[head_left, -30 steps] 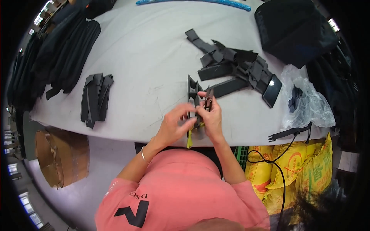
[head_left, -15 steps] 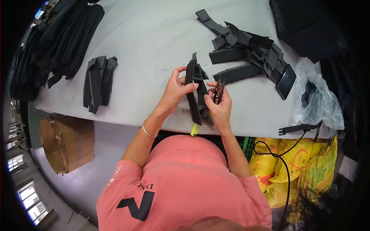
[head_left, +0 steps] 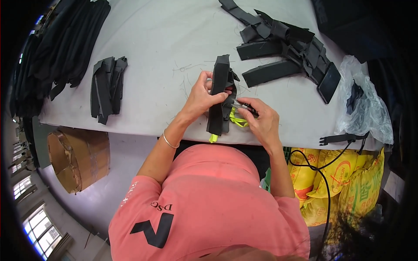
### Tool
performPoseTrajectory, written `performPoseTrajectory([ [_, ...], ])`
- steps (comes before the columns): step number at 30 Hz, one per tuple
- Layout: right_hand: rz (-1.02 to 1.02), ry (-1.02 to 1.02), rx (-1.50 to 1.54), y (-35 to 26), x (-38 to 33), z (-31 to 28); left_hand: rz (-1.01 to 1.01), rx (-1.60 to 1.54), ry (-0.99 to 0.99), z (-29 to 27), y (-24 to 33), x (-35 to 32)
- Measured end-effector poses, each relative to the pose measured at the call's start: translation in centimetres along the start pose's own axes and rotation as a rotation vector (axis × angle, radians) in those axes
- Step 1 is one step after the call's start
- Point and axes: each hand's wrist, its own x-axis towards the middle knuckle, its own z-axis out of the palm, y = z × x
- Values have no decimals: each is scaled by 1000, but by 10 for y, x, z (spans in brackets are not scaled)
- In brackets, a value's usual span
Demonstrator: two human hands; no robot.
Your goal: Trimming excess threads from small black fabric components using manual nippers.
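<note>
My left hand [head_left: 201,95] grips a long black padded strap piece [head_left: 217,98] that lies lengthwise on the white table [head_left: 165,48], near its front edge. A neon yellow cord [head_left: 237,119] hangs from the strap, its end showing below at the table edge. My right hand [head_left: 261,119] holds a small dark tool [head_left: 244,105] with its tip against the strap beside the yellow cord. Both forearms come up from my pink shirt.
A pile of black strap pieces [head_left: 283,48] lies at the back right, a smaller stack [head_left: 106,87] at the left. Dark fabric bundles [head_left: 56,56] line the far left. A clear plastic bag [head_left: 363,104] sits right. A cardboard box [head_left: 78,156] and yellow sacks [head_left: 344,182] stand below the table.
The strap piece has come to lie flatter and closer to the table edge. My right hand has moved down beside it with the tool, at the yellow cord.
</note>
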Motion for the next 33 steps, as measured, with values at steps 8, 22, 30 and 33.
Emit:
performPoseTrajectory([
  [8, -78, 98, -241, 4, -5, -19, 3, 59, 16, 1, 1, 1],
  [22, -201, -4, -259, 8, -5, 2, 27, 62, 17, 2, 1, 0],
  [30, -165, 13, -234, 11, -7, 0, 19, 98, 17, 1, -1, 2],
  [33, -134, 3, -230, 9, -7, 0, 28, 58, 15, 2, 1, 0],
])
